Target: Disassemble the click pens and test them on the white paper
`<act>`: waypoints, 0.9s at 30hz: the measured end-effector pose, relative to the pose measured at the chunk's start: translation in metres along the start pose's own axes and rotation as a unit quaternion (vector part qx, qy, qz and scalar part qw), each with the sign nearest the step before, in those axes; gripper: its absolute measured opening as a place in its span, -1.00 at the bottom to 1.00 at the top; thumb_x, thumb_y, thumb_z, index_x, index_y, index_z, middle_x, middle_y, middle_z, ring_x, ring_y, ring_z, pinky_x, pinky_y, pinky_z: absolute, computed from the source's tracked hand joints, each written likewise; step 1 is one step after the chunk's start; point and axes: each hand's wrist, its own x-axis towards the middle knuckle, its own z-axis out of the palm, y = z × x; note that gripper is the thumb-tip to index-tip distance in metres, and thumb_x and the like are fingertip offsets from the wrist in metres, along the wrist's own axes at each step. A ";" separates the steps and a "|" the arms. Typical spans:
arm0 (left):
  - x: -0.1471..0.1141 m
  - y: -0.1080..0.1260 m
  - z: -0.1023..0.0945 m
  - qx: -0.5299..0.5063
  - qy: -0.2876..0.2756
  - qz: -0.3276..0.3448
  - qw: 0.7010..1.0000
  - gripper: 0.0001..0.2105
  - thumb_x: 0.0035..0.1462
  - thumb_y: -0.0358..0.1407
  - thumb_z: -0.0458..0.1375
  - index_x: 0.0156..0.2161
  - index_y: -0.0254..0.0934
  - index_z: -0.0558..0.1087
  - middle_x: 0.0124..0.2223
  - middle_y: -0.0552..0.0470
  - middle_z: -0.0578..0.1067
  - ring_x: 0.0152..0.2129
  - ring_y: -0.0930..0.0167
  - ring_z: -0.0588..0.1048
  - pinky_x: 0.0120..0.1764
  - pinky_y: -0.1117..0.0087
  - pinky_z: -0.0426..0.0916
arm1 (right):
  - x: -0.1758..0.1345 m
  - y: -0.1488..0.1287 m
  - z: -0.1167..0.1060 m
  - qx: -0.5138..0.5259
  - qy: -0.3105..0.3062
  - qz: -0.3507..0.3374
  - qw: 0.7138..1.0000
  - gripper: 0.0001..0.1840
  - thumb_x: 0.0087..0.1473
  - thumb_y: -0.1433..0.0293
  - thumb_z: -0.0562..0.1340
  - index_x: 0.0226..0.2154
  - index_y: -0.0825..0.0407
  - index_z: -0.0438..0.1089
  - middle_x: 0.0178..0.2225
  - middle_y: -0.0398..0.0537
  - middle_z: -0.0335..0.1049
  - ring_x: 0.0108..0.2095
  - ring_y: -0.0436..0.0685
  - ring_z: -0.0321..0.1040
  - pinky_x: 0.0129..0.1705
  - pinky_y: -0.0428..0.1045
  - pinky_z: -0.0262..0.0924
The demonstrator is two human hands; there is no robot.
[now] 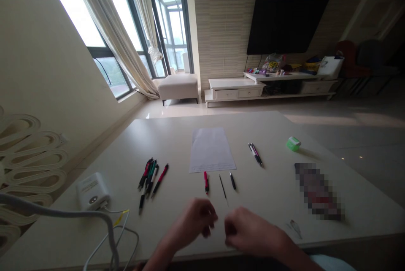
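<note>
Over the near edge of the table, my left hand [200,219] has its fingers curled in toward the thumb. Close by, with a small gap between the two, my right hand [245,229] is closed, its fingertips bent under. Anything small in either hand is too blurred to make out. Just beyond them lie pen parts: a red barrel piece [206,182], a thin ink refill [223,187] and a short black barrel piece [233,181]. Behind these is a sheet of white paper [211,149].
Several pens [151,178] lie at left, near a white power adapter [93,191] and cables [111,226]. Two pens [255,155] lie right of the paper. Farther right are a green-and-white box [293,144], a pixelated object [319,193] and a small greyish item [295,228].
</note>
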 end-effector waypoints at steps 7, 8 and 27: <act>0.092 -0.004 -0.026 0.242 0.237 0.012 0.941 -0.68 0.04 -0.06 0.04 -0.37 -0.32 0.41 -0.38 -0.11 0.53 -0.40 0.32 0.49 -0.40 0.43 0.22 | 0.075 0.001 -0.033 -0.128 0.107 0.112 0.980 -0.74 0.03 0.33 0.14 -0.34 0.15 0.47 -0.33 0.16 0.49 -0.25 0.21 0.43 -0.25 -0.05 0.19; 0.094 -0.005 -0.024 0.257 0.231 -0.003 0.938 -0.70 0.02 -0.08 0.07 -0.37 -0.33 0.41 -0.35 -0.13 0.54 -0.37 0.31 0.48 -0.40 0.44 0.21 | 0.076 -0.001 -0.030 -0.135 0.105 0.117 0.978 -0.74 0.03 0.33 0.14 -0.33 0.15 0.47 -0.32 0.18 0.49 -0.24 0.22 0.43 -0.25 -0.05 0.20; 0.079 -0.020 -0.018 0.160 0.215 0.063 0.961 -0.93 0.06 -0.34 0.01 -0.43 -0.26 0.29 -0.48 0.06 0.47 -0.57 0.47 0.41 -0.49 0.51 0.12 | 0.121 -0.002 -0.007 -0.087 0.135 0.161 0.974 -0.85 -0.15 0.48 0.18 -0.51 0.17 0.46 -0.42 0.23 0.50 -0.36 0.23 0.46 -0.40 -0.06 0.24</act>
